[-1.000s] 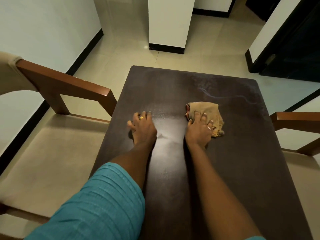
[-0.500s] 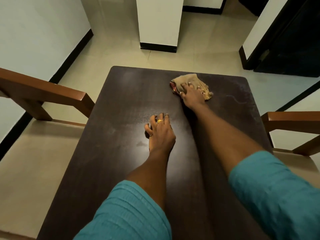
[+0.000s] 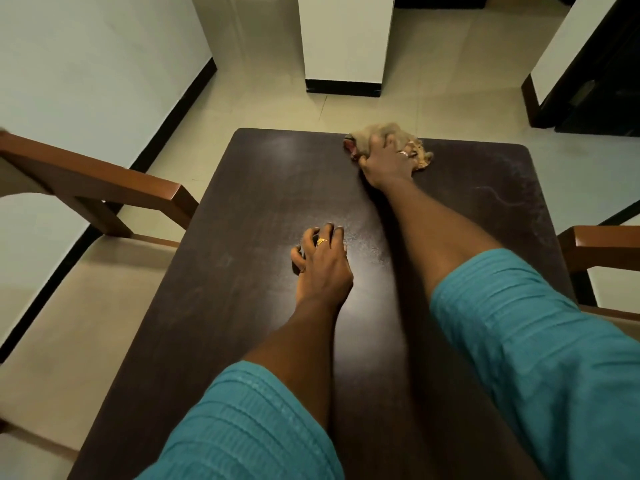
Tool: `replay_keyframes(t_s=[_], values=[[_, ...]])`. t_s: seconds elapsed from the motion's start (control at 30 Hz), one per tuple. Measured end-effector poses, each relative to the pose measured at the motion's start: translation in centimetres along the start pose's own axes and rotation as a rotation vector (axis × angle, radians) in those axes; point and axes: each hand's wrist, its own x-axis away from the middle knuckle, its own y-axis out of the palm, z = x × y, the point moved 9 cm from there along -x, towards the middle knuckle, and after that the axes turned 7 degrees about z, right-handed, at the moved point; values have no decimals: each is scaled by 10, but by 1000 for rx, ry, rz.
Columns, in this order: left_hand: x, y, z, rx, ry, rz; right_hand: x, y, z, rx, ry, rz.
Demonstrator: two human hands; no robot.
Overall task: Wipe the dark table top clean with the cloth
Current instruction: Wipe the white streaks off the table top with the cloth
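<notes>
The dark table top [image 3: 242,209] fills the middle of the head view, with faint dusty streaks near its far right corner. A crumpled tan cloth [image 3: 372,133] lies at the far edge of the table, slightly past it. My right hand [image 3: 388,161] presses down on the cloth with the arm stretched out, and the fingers are blurred. Nearer to me, my left hand [image 3: 322,261] rests flat on the table's middle with its fingers spread and a gold ring on one finger. It holds nothing.
A wooden chair back [image 3: 104,188] stands at the table's left side and another chair [image 3: 602,244] at the right. A white pillar [image 3: 346,43] with a black base rises beyond the far edge. A dark doorway is at the upper right.
My right hand has pushed the cloth away from me, from the table's middle to its far edge. My left hand has stayed planted on the table.
</notes>
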Motion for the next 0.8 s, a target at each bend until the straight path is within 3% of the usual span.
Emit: replay_keyframes(t_s=[0.23, 0.43, 0.6, 0.8], values=[[1, 0, -1, 67, -28, -16, -9, -50, 128, -8, 285, 63], [0, 4, -3, 43, -28, 4, -8, -75, 230, 15, 413, 81], [-1, 3, -3, 49, -18, 9, 9, -78, 224, -1, 453, 104], [0, 0, -1, 18, 0, 19, 6, -62, 171, 75, 306, 76]])
